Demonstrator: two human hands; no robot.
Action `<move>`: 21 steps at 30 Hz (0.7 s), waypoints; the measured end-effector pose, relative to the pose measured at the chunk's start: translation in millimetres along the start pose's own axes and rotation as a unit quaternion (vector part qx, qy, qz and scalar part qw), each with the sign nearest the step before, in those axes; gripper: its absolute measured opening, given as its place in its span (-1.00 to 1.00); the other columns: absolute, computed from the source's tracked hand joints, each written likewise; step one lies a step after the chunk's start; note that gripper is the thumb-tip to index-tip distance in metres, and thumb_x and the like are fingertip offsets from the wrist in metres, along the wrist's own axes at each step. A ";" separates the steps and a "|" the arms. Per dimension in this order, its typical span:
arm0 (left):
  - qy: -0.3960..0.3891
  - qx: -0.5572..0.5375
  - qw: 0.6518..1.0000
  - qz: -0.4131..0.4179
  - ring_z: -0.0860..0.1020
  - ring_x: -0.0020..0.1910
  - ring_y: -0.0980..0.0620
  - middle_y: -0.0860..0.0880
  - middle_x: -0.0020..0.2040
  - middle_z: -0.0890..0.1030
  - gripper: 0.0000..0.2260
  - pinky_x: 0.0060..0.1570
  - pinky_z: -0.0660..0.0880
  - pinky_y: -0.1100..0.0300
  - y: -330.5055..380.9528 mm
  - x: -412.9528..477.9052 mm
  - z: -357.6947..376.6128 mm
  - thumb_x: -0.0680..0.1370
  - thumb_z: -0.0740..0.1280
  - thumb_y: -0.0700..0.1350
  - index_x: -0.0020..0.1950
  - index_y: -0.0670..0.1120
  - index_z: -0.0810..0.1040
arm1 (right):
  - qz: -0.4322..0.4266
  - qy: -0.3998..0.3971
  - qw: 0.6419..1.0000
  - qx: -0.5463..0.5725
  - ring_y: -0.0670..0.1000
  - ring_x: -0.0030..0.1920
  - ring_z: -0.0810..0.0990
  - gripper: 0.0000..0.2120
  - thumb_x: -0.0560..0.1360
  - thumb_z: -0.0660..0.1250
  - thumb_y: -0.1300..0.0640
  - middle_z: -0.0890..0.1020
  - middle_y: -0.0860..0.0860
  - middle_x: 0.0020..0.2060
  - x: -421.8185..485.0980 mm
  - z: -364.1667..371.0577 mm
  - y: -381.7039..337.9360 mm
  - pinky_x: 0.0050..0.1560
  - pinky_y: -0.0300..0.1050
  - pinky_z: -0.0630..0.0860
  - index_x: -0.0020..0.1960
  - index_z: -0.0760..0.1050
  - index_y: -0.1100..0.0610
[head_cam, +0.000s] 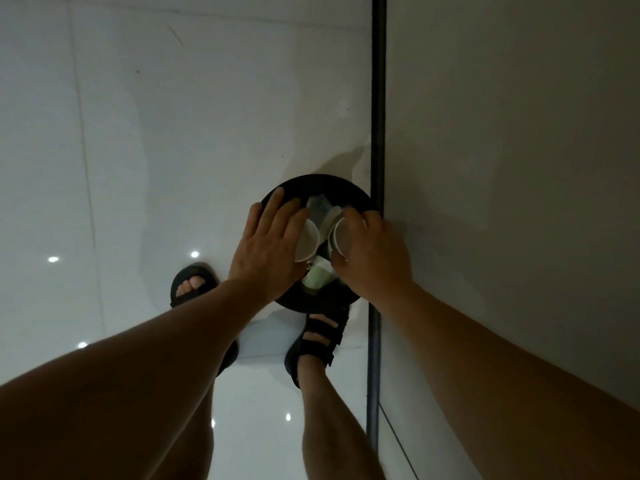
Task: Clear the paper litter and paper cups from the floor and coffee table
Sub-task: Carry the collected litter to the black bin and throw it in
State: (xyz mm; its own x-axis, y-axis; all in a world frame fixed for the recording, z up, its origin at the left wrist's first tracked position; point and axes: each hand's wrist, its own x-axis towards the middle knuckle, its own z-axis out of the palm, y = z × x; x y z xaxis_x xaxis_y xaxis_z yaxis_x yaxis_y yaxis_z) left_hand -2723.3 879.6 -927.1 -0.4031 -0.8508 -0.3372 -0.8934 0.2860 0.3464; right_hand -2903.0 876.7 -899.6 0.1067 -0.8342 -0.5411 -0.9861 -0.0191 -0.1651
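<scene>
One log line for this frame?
phase: disposal | left hand grips left white paper cup | right hand grips right white paper cup | both over round black bin | crumpled paper inside

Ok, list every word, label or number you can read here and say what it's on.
No text can be read. The left cup and right cup show only plain white, the bin is plain black, the paper inside it is too dim to show any print, and the sandals carry no visible mark.
</scene>
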 end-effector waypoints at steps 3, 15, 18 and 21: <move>-0.002 0.013 1.000 0.003 0.09 0.52 -0.22 -0.18 0.47 0.31 -0.24 0.46 0.03 -0.19 0.7 -0.1 4.4 0.38 0.47 0.13 0.46 -0.18 0.30 | -0.020 0.009 0.998 -0.054 0.15 0.33 0.33 -0.23 0.46 0.37 -0.15 0.36 0.11 0.36 -2.8 9.4 -2.1 0.17 0.04 0.42 0.53 0.15 0.09; 0.005 0.052 0.998 0.019 0.17 0.49 -0.26 -0.20 0.41 0.39 -0.34 0.45 0.10 -0.23 -0.5 -5.4 15.7 0.38 0.43 0.07 0.40 -0.19 0.38 | -0.007 -0.011 0.998 -0.062 0.17 0.58 -0.14 -0.05 0.44 0.36 -0.13 -0.06 0.13 0.59 -26.2 36.1 -2.3 0.49 0.25 0.07 0.61 -0.11 0.12; -0.016 0.104 0.994 0.023 -0.08 0.54 -0.22 -0.20 0.55 0.11 -0.25 0.48 -0.08 -0.20 -2.3 -3.6 27.8 0.48 0.24 0.19 0.55 -0.14 0.09 | -0.005 -0.019 0.998 -0.064 0.14 0.57 -0.24 -0.04 0.46 0.32 -0.14 -0.16 0.12 0.58 -25.0 42.0 1.8 0.49 0.28 -0.01 0.60 -0.20 0.10; -0.023 0.126 0.991 0.033 -0.18 0.54 -0.21 -0.21 0.57 -0.05 -0.20 0.48 -0.12 -0.21 -6.8 -3.0 36.4 0.49 0.09 0.30 0.58 -0.09 -0.09 | 0.001 -0.017 0.998 -0.057 0.12 0.56 -0.28 -0.03 0.47 0.31 -0.15 -0.21 0.11 0.58 -24.8 45.5 2.5 0.48 0.29 -0.03 0.60 -0.26 0.07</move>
State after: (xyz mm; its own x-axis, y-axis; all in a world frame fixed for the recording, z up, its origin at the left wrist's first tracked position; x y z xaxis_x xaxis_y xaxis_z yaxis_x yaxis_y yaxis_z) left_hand -2723.2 896.3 -960.3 -0.4666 -0.8072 -0.3617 -0.8832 0.4471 0.1415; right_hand -2902.3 922.4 -924.0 0.1077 -0.8156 -0.5685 -0.9941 -0.0823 -0.0703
